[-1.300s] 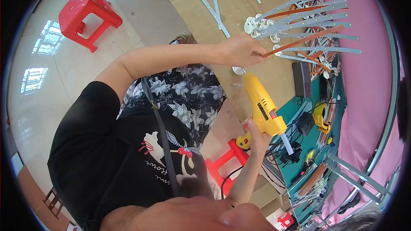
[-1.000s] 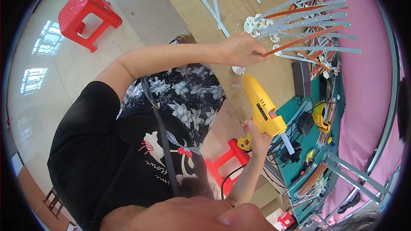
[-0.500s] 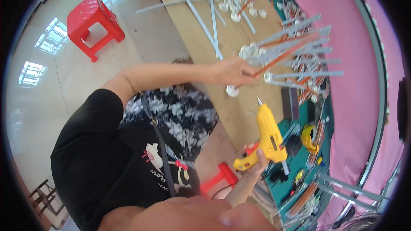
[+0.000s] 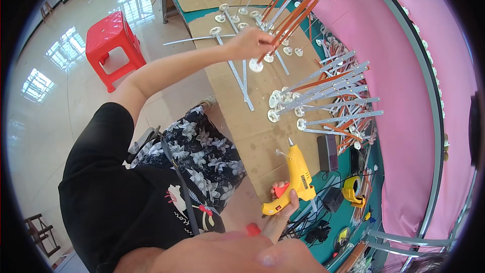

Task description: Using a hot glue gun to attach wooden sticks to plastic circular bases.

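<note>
An orange rod [image 4: 290, 17] with a white disc at its lower end, its upper tip lost among similar rods, is grasped by the left hand [image 4: 247, 43] over the far cardboard-covered worktop [image 4: 262, 136], while a yellow glue gun [image 4: 295, 179], grip largely hidden, is clenched in the right hand [image 4: 284, 199] nearer.

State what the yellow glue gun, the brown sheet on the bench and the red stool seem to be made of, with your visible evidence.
Yellow glue gun: seemingly moulded plastic, smooth with a slight sheen. Brown sheet: probably cardboard, matt, with a fold line and raw edges. Red stool: likely plastic, uniform glossy colour, one-piece moulded shape.
</note>
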Action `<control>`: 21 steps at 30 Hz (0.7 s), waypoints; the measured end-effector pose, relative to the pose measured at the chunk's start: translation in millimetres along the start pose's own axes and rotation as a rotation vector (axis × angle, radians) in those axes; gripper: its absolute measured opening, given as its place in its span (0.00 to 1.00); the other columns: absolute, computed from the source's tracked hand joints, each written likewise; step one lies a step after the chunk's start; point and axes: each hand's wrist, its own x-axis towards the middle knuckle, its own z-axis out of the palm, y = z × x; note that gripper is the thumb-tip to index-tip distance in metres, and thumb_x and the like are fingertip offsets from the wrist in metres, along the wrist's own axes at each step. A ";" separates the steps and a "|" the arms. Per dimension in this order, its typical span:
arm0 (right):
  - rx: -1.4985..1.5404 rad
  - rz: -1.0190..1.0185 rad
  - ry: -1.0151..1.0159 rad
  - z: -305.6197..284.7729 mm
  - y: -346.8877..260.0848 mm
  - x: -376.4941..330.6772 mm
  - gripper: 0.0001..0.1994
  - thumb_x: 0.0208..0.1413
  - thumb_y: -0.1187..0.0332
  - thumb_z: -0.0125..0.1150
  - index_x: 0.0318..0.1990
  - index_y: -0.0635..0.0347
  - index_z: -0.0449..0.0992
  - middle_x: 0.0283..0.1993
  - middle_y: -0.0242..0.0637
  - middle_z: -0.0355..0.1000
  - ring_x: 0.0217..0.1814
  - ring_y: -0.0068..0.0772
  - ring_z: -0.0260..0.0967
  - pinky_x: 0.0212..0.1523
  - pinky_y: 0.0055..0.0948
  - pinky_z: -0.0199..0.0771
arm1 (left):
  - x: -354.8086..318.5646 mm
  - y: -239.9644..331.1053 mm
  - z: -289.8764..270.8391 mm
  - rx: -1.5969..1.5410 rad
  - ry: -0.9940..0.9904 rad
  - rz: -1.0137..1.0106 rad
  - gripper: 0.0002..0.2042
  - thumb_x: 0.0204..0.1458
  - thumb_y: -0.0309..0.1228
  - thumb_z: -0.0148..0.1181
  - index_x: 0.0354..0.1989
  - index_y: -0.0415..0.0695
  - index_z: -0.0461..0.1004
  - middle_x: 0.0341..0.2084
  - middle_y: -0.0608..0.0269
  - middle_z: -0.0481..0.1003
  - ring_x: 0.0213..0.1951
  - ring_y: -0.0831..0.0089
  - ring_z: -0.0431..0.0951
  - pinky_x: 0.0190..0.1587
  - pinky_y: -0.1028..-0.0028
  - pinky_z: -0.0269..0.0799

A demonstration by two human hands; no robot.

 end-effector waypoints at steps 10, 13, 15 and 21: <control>0.059 0.005 -0.053 -2.8 3.9 0.9 0.19 0.49 0.59 0.54 0.42 0.64 0.65 0.35 0.42 0.67 0.40 0.41 0.65 0.40 0.36 0.71 | 49.5 -51.8 16.8 0.166 0.084 0.055 0.10 0.45 0.30 0.57 0.36 0.42 0.76 0.21 0.54 0.74 0.23 0.71 0.73 0.30 0.72 0.67; 0.049 0.002 -0.060 -2.2 4.8 0.7 0.19 0.49 0.59 0.54 0.42 0.65 0.65 0.35 0.42 0.67 0.40 0.41 0.65 0.40 0.36 0.71 | 51.0 -62.1 23.9 0.150 0.068 -0.031 0.10 0.45 0.30 0.56 0.35 0.42 0.76 0.19 0.54 0.74 0.22 0.69 0.73 0.29 0.72 0.67; 0.039 0.008 -0.046 -0.1 4.3 0.7 0.18 0.49 0.59 0.54 0.42 0.65 0.65 0.35 0.42 0.67 0.40 0.41 0.65 0.41 0.36 0.70 | 50.6 -66.5 26.1 0.145 0.039 -0.104 0.09 0.45 0.30 0.56 0.35 0.43 0.77 0.19 0.56 0.74 0.22 0.69 0.73 0.29 0.72 0.67; 0.016 0.010 -0.057 -3.9 5.6 1.8 0.19 0.49 0.59 0.54 0.42 0.65 0.65 0.35 0.42 0.67 0.40 0.41 0.65 0.41 0.37 0.70 | 43.4 -75.9 26.9 0.030 0.052 -0.134 0.09 0.46 0.31 0.56 0.35 0.43 0.77 0.16 0.61 0.74 0.21 0.76 0.73 0.28 0.74 0.67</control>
